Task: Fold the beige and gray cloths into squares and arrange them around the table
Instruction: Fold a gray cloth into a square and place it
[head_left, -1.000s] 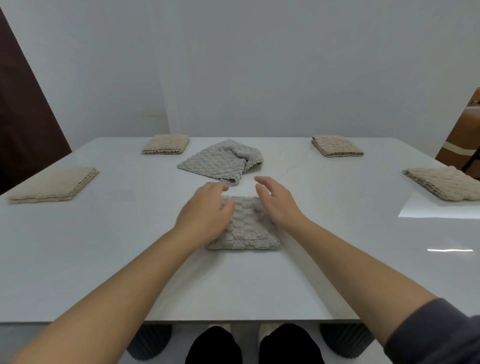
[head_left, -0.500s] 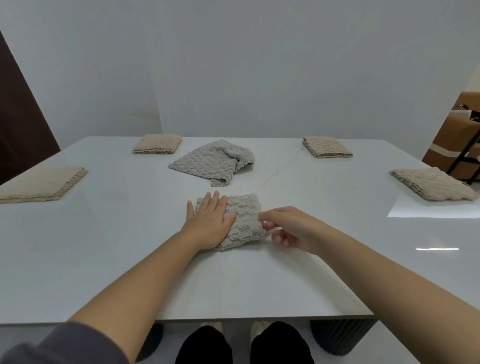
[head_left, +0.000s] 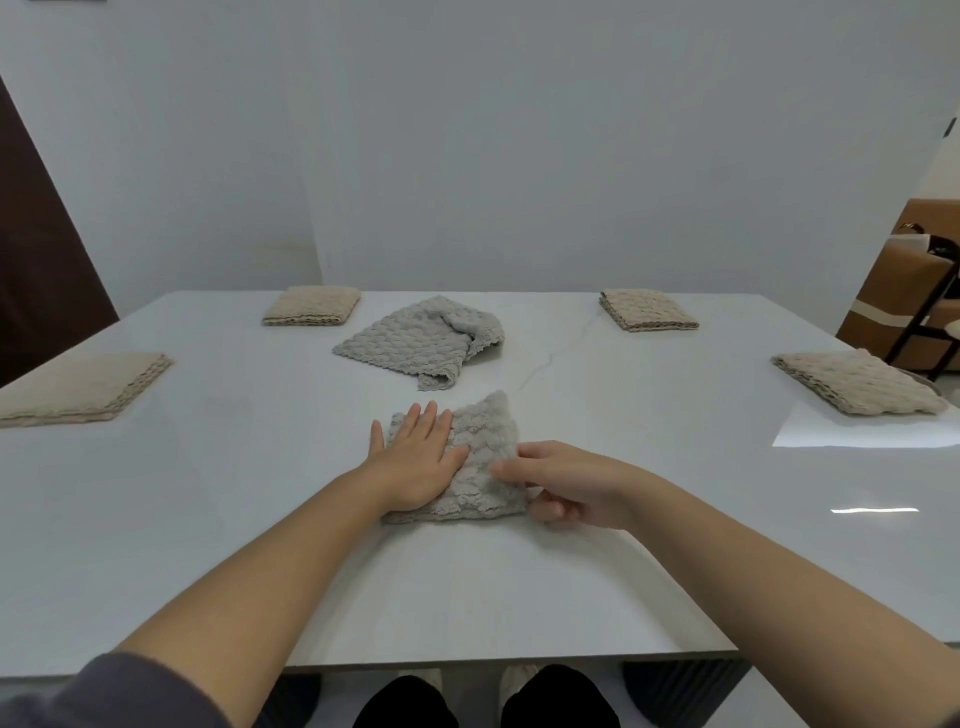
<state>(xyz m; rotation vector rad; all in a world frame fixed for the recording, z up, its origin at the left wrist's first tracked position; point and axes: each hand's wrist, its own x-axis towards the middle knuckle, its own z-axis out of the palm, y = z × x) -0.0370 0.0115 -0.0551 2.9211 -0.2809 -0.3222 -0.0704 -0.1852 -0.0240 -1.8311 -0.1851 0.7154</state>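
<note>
A folded gray cloth (head_left: 483, 457) lies on the white table (head_left: 208, 519) in front of me. My left hand (head_left: 415, 462) presses flat on its left half, fingers spread. My right hand (head_left: 566, 483) pinches the cloth's right edge, and the far right corner is lifted off the table. A second gray cloth (head_left: 415, 343) lies rumpled and partly unfolded farther back at the middle. Several folded beige cloths sit around the table: far left (head_left: 311, 305), left edge (head_left: 78, 387), far right (head_left: 647, 310), right edge (head_left: 857, 382).
A brown chair with a dark frame (head_left: 914, 301) stands beyond the table's right side. A dark door (head_left: 36, 260) is at the left. My knees and feet show under the near table edge (head_left: 467, 665).
My left hand has stayed flat on the gray cloth. My right hand has taken hold of the cloth's right edge, and its far corner has risen off the table.
</note>
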